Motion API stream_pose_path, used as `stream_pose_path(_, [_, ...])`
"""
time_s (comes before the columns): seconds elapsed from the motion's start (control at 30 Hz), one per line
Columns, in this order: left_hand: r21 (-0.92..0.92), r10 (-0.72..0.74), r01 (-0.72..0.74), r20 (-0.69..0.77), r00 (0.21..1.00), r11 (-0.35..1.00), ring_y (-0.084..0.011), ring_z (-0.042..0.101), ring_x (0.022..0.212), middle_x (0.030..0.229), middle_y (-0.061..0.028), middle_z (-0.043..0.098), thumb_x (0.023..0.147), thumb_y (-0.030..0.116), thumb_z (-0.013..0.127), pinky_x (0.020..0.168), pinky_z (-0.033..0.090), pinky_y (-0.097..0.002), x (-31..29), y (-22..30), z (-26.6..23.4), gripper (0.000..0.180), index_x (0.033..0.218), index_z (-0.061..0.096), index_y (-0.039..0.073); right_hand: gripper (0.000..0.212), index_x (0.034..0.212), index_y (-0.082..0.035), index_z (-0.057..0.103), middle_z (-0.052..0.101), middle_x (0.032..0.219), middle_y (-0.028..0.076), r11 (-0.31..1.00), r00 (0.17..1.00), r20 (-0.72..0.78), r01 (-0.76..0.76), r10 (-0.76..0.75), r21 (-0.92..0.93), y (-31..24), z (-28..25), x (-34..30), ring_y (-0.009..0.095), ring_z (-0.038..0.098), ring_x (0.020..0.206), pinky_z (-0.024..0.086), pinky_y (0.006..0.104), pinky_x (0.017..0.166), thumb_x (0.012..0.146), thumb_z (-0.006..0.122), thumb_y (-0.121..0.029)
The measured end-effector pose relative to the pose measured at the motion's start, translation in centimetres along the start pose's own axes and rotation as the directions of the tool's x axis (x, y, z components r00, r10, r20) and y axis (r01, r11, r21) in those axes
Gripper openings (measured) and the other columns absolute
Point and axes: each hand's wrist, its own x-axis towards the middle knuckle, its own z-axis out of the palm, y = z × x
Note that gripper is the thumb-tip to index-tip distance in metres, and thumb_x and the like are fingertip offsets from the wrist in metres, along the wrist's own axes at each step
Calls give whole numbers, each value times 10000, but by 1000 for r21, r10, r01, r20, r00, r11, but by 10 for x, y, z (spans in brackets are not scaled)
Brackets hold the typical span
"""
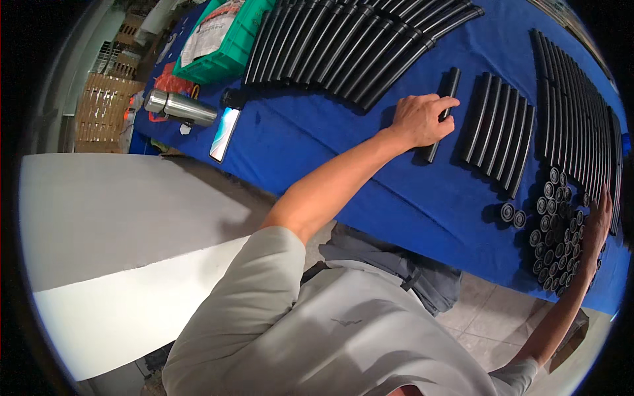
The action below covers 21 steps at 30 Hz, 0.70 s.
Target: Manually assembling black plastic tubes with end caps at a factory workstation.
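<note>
At two o'clock on blue cloth (317, 135), we grip one glossy black cylindrical tube (453, 82) in our left hand (422, 120), apparently to steady it, while at three o'clock our right hand (598, 221), whose grip we cannot tell, lies beside round black caps (559, 250) seemingly clustered for reach.

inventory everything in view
held tube: one, black, centre
tube row: about six, black, right
fanned tubes: many, black, top centre
rightmost tubes: many, black, far right
paired caps: two, black, below row
clustered caps: dozens, black, lower right
crate: one, green, upper left
printed sheet: one, whitish, in crate
flask: one, silver, left
phone: one, pale-screened, by flask
plastic bag: one, red, behind flask
cloth: one, blue, under these
pale surface: one, greyish, left
floor: one, grey, bottom right
shirt: one, grey, bottom
left grip: one, bare, holding tube
right grip: one, bare, beside caps
</note>
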Motion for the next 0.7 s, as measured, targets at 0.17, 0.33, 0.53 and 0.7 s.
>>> stream_pose_path(0.17, [25,-2,3,-2,1000,1000,-337,693,752,887,-120,721,788,277,621,684,563,-454,-4,-4,2,390,1139,723,143,425,1454,-32,471,490,1470,187,998,964,266,42,-30,-40,38,69,-43,340,485,1344,397,406,1103,1061,401,-179])
stream_pose_path(0.33, [18,-28,28,34,999,999,-340,701,775,906,-123,727,788,293,611,706,570,-457,-3,-3,0,400,1141,723,144,393,1386,-10,539,603,1348,191,960,957,278,-154,86,233,31,64,-41,317,565,1267,428,378,1065,1055,416,-183])
stream_pose_path(0.53, [-3,-22,23,25,999,1000,-335,704,775,912,-123,729,787,291,613,710,577,-455,-1,-2,0,393,1131,726,140,294,1213,8,597,661,1190,194,924,954,264,-226,145,308,20,50,-23,330,632,1120,472,373,963,1023,526,-204])
stream_pose_path(0.7, [-3,-21,21,24,999,1000,-337,704,776,908,-122,728,788,291,614,709,576,-458,-1,-2,1,391,1132,727,142,252,1050,2,611,672,976,153,942,937,315,-232,150,243,34,56,-9,281,657,916,489,368,817,1007,580,-245])
